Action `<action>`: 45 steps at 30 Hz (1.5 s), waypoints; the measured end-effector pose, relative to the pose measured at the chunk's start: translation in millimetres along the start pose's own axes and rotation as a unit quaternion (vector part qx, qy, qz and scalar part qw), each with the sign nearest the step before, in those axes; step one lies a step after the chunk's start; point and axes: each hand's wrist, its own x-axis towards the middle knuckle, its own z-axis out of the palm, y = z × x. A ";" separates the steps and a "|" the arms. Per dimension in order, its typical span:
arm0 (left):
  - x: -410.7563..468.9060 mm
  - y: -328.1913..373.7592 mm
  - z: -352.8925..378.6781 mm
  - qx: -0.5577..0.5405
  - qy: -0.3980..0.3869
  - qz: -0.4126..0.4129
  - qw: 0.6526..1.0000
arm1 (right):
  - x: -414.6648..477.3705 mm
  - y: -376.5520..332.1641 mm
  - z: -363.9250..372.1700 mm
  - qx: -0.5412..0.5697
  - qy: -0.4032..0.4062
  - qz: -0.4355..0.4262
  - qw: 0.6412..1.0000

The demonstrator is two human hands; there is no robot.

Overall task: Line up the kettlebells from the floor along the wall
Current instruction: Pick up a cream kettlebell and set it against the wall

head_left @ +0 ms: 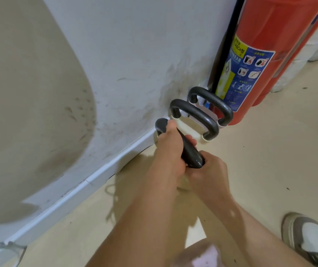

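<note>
Third kettlebell [190,154], handle only in view, sits near frame centre by the wall [135,54]; my left hand [168,151] and right hand [210,170] are both wrapped tight around its thick black handle, body hidden beneath. Judged heavy, rigid, smooth-coated, so the two-handed hold on the top bar seems right. Two placed kettlebells [194,117] stand just beyond at 1 o'clock, then the fire extinguisher [260,54] further on.

Three kettlebell handles sit in a row along the wall [135,54]: far handle [212,102] beside the extinguisher [254,60], middle handle [194,117] next, near handle [190,152] nearest the camera, on the floor [270,151].
</note>
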 end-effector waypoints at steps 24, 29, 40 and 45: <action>15.0 24.1 -15.7 -0.030 -0.046 0.007 0.998 | 29.2 -19.8 8.5 -0.054 -0.101 -0.019 0.993; 16.7 23.1 -15.0 -0.034 -0.056 0.013 0.998 | 30.5 -21.5 9.5 -0.070 -0.101 -0.018 0.992; 28.9 31.6 -12.1 0.198 -0.009 0.023 0.980 | 46.0 -17.5 -0.6 -0.099 -0.140 -0.034 0.985; 30.0 41.7 -25.2 0.408 -0.005 0.065 0.911 | 49.4 -19.2 -6.4 -0.126 -0.157 -0.047 0.978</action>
